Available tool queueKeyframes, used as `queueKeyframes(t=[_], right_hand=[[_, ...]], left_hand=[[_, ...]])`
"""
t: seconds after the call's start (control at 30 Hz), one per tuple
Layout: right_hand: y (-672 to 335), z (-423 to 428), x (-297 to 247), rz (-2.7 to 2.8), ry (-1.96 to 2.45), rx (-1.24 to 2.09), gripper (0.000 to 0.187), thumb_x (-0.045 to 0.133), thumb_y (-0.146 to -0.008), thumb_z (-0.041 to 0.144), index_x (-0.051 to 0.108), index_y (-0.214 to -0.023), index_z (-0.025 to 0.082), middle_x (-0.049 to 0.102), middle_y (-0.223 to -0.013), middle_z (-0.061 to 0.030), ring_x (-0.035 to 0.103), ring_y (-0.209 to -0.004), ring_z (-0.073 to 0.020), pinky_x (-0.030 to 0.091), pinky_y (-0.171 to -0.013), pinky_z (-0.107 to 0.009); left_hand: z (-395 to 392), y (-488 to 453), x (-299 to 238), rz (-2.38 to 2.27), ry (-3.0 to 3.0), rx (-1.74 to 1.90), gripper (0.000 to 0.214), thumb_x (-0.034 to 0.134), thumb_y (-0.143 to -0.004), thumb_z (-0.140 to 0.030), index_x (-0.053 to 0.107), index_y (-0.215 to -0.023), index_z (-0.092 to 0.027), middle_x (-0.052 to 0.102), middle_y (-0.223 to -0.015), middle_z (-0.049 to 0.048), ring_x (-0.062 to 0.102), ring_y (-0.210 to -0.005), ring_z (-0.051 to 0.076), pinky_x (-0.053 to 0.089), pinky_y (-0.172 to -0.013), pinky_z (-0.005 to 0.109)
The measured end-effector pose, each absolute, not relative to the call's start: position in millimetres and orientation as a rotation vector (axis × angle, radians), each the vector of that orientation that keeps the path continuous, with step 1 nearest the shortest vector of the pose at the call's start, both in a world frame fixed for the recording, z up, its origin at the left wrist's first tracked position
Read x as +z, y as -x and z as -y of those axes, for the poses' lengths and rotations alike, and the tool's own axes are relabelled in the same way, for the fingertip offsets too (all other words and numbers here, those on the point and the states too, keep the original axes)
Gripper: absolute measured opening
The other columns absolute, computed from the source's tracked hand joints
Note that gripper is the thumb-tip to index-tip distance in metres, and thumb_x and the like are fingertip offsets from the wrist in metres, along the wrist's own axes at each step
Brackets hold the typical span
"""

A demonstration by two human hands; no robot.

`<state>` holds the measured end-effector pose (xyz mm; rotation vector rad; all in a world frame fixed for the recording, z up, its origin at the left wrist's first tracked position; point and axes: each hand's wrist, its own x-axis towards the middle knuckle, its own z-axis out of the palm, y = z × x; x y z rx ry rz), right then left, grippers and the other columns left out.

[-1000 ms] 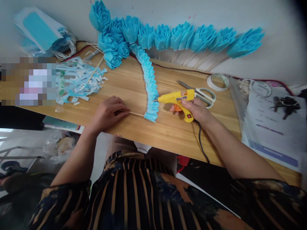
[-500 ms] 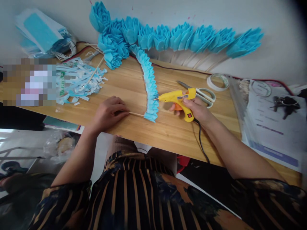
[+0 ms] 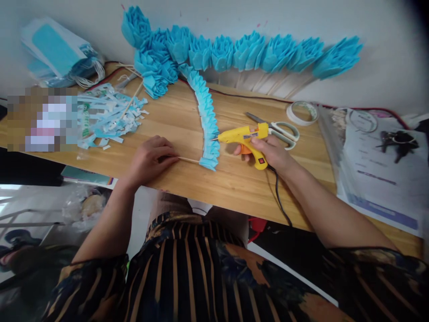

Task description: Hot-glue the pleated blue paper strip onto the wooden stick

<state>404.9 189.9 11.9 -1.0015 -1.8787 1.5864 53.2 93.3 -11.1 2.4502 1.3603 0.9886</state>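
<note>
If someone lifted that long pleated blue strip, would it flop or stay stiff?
The strip would probably sag, as it looks thin and curves along the table. It is likely light, being narrow folded material. Its near end may tug the stick, since they meet there.

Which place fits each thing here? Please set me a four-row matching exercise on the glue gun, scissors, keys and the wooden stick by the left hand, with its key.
1. glue gun
2. scissors
3. keys
4. wooden stick

A. lying on the printed sheet
B. at the fingers of the left hand
C. gripped in the right hand
D. lying near the tape roll

Pairs: 1-C, 2-D, 3-A, 4-B
</note>
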Motion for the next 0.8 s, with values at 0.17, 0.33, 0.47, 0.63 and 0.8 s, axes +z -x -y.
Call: queueKeyframes(t=[0.17, 0.33, 0.47, 0.63, 0.8], right_hand=[[-404, -193, 12, 1.758, 0.945, 1.644, 0.051, 0.064, -0.089, 0.070, 0.076, -0.083, 0.021, 0.077, -0.085, -0.0100, 0.065, -0.060, -0.0149, 0.053, -0.053, -0.028], [-401, -192, 13, 1.716, 0.913, 1.662, 0.048, 0.067, -0.090, 0.066, 0.075, -0.082, 0.020, 0.077, -0.083, -0.0097, 0.068, -0.063, -0.0156, 0.056, -0.055, -0.028], [-401, -192, 14, 1.674, 0.911, 1.689, 0.047, 0.068, -0.091, 0.064, 0.076, -0.081, 0.019, 0.077, -0.082, -0.0104, 0.070, -0.065, -0.0167, 0.057, -0.055, -0.028], [-399, -195, 12, 1.637, 0.908, 1.711, 0.046, 0.071, -0.089, 0.064, 0.077, -0.082, 0.019, 0.077, -0.079, -0.0088, 0.070, -0.062, -0.0153, 0.058, -0.053, -0.026], [-399, -195, 14, 1.632, 0.915, 1.692, 0.047, 0.071, -0.089, 0.064, 0.077, -0.079, 0.019, 0.077, -0.077, -0.0089, 0.071, -0.063, -0.0156, 0.059, -0.054, -0.025]], left_hand=[[-93, -54, -10, -1.402, -2.428, 0.955, 0.024, 0.062, -0.100, -0.032, 0.076, -0.086, -0.018, 0.070, -0.087, 0.0069, 0.062, -0.083, 0.020, 0.048, -0.076, 0.034], [-93, -54, -8, -1.466, -2.406, 0.921, 0.027, 0.060, -0.102, -0.035, 0.075, -0.089, -0.018, 0.070, -0.087, 0.0077, 0.062, -0.084, 0.021, 0.049, -0.077, 0.035], [-94, -54, -6, -1.472, -2.412, 0.901, 0.027, 0.058, -0.103, -0.036, 0.075, -0.090, -0.019, 0.069, -0.088, 0.0060, 0.063, -0.083, 0.020, 0.051, -0.077, 0.033], [-94, -54, -4, -1.493, -2.421, 0.844, 0.025, 0.058, -0.102, -0.035, 0.075, -0.092, -0.019, 0.068, -0.088, 0.0049, 0.064, -0.081, 0.018, 0.052, -0.074, 0.030], [-95, -56, 1, -1.498, -2.437, 0.787, 0.022, 0.058, -0.100, -0.033, 0.073, -0.094, -0.018, 0.068, -0.089, 0.0055, 0.064, -0.081, 0.018, 0.052, -0.075, 0.029]])
